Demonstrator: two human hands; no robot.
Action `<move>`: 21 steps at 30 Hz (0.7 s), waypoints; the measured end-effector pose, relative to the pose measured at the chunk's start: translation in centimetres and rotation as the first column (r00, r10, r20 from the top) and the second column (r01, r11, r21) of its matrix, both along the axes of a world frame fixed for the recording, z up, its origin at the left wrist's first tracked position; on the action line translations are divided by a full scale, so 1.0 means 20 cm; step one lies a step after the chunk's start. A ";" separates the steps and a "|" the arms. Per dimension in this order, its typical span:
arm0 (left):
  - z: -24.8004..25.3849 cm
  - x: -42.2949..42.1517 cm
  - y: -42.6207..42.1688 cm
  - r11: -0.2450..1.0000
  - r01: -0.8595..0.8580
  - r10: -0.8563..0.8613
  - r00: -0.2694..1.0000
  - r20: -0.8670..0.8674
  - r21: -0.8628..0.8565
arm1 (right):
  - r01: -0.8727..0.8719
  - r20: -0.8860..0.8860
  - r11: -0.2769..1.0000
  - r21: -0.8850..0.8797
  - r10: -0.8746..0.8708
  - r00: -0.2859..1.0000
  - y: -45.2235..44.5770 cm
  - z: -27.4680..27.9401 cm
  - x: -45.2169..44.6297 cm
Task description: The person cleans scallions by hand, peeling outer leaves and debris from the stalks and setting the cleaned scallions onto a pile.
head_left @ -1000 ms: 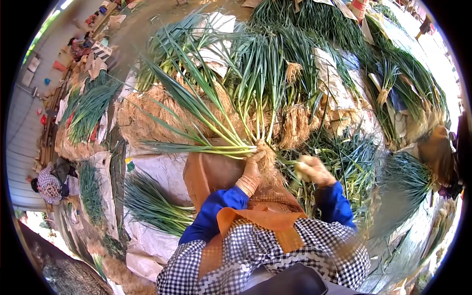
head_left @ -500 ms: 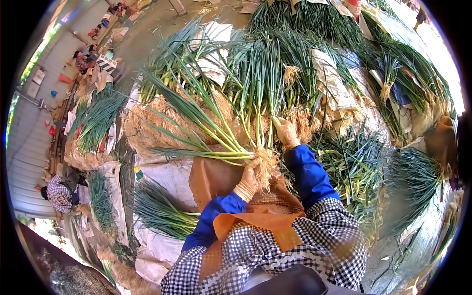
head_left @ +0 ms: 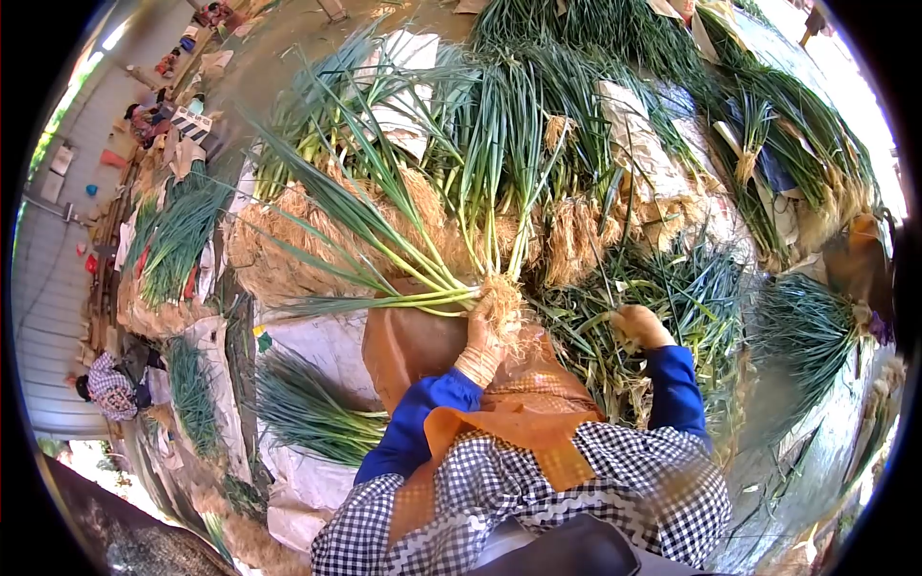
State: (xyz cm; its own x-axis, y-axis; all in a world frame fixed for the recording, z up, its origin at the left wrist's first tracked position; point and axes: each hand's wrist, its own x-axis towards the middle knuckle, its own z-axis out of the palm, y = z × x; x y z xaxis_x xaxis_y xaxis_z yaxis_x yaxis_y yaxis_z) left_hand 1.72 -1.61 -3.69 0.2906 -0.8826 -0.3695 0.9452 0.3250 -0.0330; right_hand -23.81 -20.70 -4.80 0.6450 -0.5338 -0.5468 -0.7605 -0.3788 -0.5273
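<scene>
My left hand [head_left: 483, 338], in a pale glove, is closed round the root end of a bunch of green onions [head_left: 437, 274]. Their leaves fan out up and to the left, and the tan roots hang over the fingers. Out to the right, my right hand [head_left: 641, 327] is over a heap of loose green leaves [head_left: 663, 298]. Its fingers are curled together; whatever they pinch is too small to make out. A brown apron [head_left: 413, 350] covers my lap under the bunch.
Ahead lies a large row of green onions [head_left: 499, 125] with roots toward me. A smaller bundle [head_left: 312, 408] rests on white sacking [head_left: 317, 490] at left; another bundle [head_left: 807, 326] lies at right. A person [head_left: 115, 384] in a checked top is at far left.
My right hand has left the stalks and moved down and right to the leaf heap. My left hand still grips the bunch, which has shifted slightly left.
</scene>
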 end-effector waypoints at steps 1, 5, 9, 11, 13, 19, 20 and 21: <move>0.03 0.00 -0.01 0.998 0.018 -0.019 1.000 0.008 0.058 | -0.013 -0.115 0.972 -0.236 -0.014 0.993 0.03 0.11 0.08; 0.08 -0.02 0.00 0.985 0.062 -0.079 0.992 0.102 0.163 | 0.225 0.653 0.924 0.309 -0.378 0.656 0.15 0.26 0.60; 0.08 0.01 0.02 0.992 0.105 -0.100 0.992 0.074 -0.065 | 0.190 0.781 0.921 0.340 -0.389 0.489 0.27 0.04 0.99; 0.04 0.05 0.04 0.999 0.051 -0.049 0.986 0.158 -0.004 | 0.348 0.711 0.931 0.111 -0.319 0.627 0.40 0.16 0.95; 0.08 0.04 0.03 0.995 -0.059 0.036 0.963 0.265 0.078 | 0.124 0.649 0.992 0.013 -0.103 0.753 0.47 0.29 0.77; 0.10 0.05 0.04 0.993 0.110 -0.117 0.982 0.145 0.051 | -0.261 -0.168 0.928 -0.265 0.222 0.960 0.18 0.05 0.22; 0.13 0.05 0.03 0.989 0.150 -0.150 0.973 0.176 0.013 | -0.221 -0.234 0.925 -0.310 0.151 0.960 0.13 0.05 0.22; 0.17 0.02 0.01 0.987 0.065 -0.093 0.978 0.189 0.149 | 0.079 0.135 0.957 -0.280 -0.042 0.990 0.15 0.16 0.31</move>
State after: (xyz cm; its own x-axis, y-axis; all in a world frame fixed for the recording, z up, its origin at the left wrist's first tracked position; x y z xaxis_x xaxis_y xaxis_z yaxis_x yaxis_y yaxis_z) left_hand 2.11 -1.39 -0.22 0.3007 -0.8486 -0.4353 0.9517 0.2374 0.1946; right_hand -17.56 -17.74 -1.66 0.6605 -0.6953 -0.2832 -0.7209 -0.4819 -0.4981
